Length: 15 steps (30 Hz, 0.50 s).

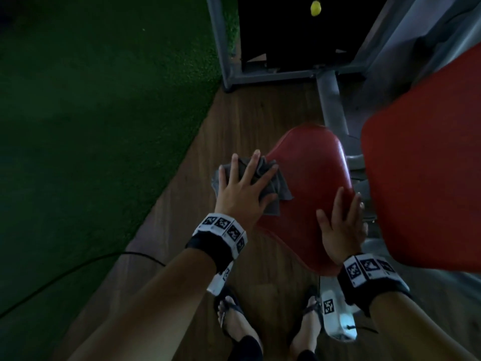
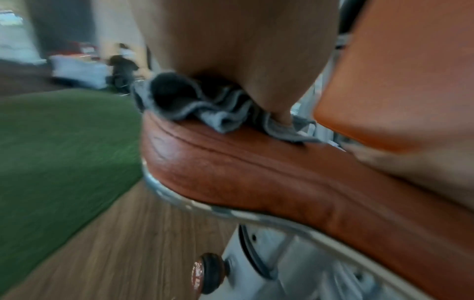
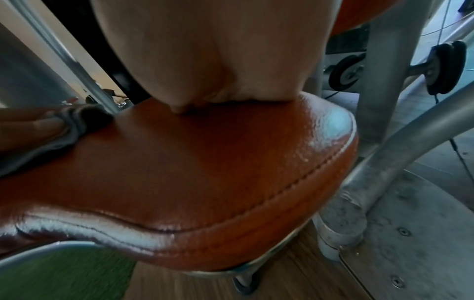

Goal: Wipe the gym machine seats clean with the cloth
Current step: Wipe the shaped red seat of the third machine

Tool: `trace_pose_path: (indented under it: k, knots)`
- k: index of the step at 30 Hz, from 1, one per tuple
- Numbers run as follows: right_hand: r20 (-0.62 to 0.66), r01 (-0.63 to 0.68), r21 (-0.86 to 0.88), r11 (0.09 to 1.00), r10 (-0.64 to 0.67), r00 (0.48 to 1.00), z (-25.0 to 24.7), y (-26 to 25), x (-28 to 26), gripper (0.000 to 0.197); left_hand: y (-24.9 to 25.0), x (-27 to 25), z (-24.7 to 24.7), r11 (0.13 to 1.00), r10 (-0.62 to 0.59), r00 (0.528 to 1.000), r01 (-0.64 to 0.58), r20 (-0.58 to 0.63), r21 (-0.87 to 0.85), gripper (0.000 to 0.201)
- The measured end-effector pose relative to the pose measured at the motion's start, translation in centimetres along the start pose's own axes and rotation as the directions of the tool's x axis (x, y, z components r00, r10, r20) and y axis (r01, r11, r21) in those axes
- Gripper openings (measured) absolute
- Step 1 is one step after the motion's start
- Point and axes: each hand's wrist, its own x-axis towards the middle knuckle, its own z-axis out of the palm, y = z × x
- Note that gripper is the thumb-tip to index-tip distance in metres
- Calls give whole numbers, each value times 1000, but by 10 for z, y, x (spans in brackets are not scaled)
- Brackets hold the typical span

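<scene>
Head view looks down on a red padded seat (image 1: 307, 183) whose long axis runs away from the person, its narrower rounded end pointing toward the grey machine frame (image 1: 333, 105) beyond the fingertips and its wider end toward the wrists. The left hand (image 1: 242, 188) lies flat with fingers spread and straight, pressing a crumpled grey cloth (image 1: 270, 183) onto the seat's left edge; the cloth bunches under the fingers, spills out past the thumb onto the red surface, and part of it overhangs the seat's rim beyond the little finger. The right hand (image 1: 341, 227) rests flat on the seat's right side, fingers straight and pointing forward, holding nothing; the cloth is well apart from it. Just beyond the right hand's little-finger side stands a larger red backrest pad (image 1: 426, 165), tilted.

Left wrist view, blurred, shows the cloth's folds squeezed between palm and the seat's stitched leather.

Right wrist view shows the seat's glossy surface, with grey metal tubes (image 3: 379, 162) beside it.

Under the seat lies wood-grain flooring (image 1: 234, 126), bordered past the left hand by green turf (image 1: 104, 100), across which a black cable (image 1: 65, 274) runs.
</scene>
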Motion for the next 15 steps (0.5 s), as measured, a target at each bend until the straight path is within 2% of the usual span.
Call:
trace_pose_path:
  k: [2, 4, 6, 8, 11, 15]
  knots:
    - [49, -1, 6, 1000, 1, 999, -4, 0, 1, 73, -11, 5, -5, 991, -90, 996, 90, 10, -99, 61]
    - [93, -8, 10, 1000, 7, 996, -7, 0, 2, 74, -22, 7, -10, 938, -207, 976, 218, 70, -268, 59]
    - [115, -10, 20, 1000, 7, 993, -9, -1, 2, 74, -25, 1, -10, 843, -318, 941, 336, 114, -420, 58]
    - [118, -10, 27, 1000, 7, 993, -10, -2, 2, 75, -19, -12, -5, 708, -440, 890, 424, 116, -565, 59]
    - [143, -17, 27, 999, 13, 990, -13, -2, 2, 76, 2, -40, 4, 525, -579, 811, 454, 89, -720, 62]
    - [179, -33, 31, 999, 27, 984, -17, -4, 5, 77, 32, -64, 11, 401, -662, 740, 488, 124, -775, 66]
